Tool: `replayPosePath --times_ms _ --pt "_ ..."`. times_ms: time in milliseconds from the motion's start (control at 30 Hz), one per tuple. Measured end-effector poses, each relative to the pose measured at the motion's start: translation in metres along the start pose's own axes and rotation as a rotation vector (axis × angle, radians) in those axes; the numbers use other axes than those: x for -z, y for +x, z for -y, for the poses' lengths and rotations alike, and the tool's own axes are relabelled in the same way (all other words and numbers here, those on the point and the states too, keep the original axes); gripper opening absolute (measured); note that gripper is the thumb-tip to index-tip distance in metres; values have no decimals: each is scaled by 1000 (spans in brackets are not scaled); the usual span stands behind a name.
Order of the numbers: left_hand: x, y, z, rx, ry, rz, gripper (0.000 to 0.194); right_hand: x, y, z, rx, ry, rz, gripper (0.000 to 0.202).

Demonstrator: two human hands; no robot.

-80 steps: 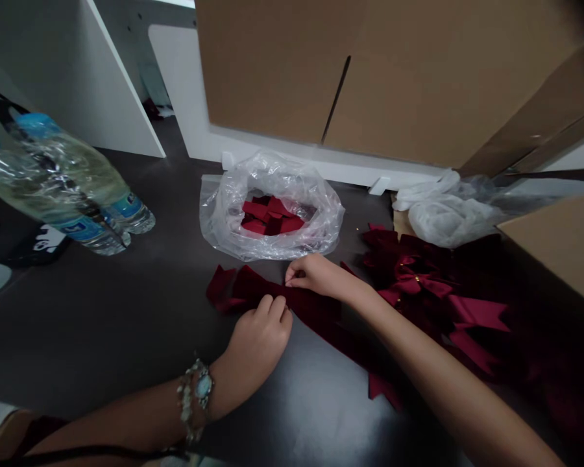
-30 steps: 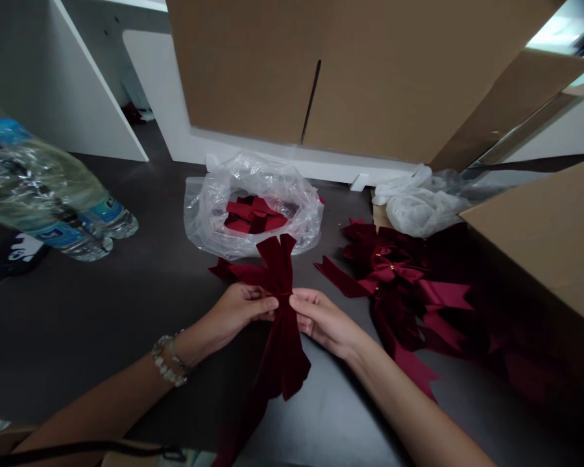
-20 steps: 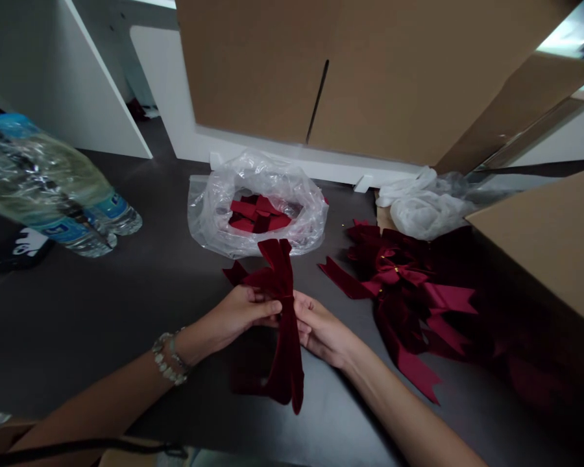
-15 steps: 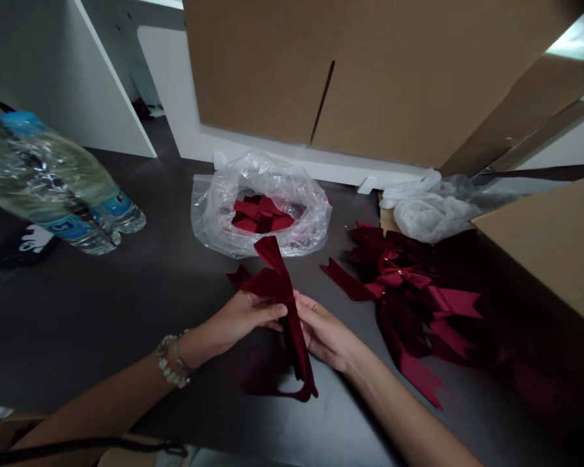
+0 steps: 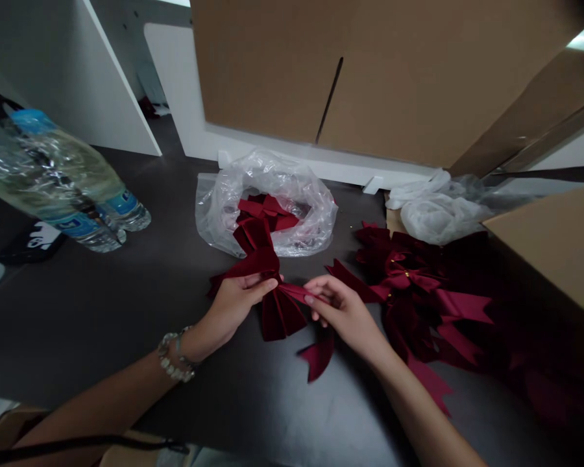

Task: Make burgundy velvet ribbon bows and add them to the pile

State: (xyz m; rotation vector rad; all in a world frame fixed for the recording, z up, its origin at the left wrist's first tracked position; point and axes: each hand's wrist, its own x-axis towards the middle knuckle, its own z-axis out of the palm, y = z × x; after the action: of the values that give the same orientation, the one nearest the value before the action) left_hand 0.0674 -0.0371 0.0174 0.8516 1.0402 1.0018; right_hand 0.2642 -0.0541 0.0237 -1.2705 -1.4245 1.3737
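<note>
A dark red velvet bow is held above the grey table, its loops fanned up and down. My left hand pinches it at the centre, thumb on the near side. My right hand grips one ribbon tail of the same bow between thumb and fingers, drawn out to the right; the tail's notched end hangs below. Just beyond the bow is a clear plastic bag with its mouth open and red bows inside. Right of my right hand lies a pile of red bows with small gold ties.
Shrink-wrapped water bottles stand at the left beside a black item with white lettering. A large cardboard sheet rises at the back. Crumpled clear plastic and a cardboard box are at the right.
The bow has turned so its loops spread toward the camera. My right hand has moved slightly right, from the bow's middle to a tail, and pulls it outward.
</note>
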Motion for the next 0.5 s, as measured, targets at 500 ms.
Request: replayPosePath --times_ms 500 --pt "-8 -9 7 -107 486 82 13 -11 -1 -3 132 -298 -116 17"
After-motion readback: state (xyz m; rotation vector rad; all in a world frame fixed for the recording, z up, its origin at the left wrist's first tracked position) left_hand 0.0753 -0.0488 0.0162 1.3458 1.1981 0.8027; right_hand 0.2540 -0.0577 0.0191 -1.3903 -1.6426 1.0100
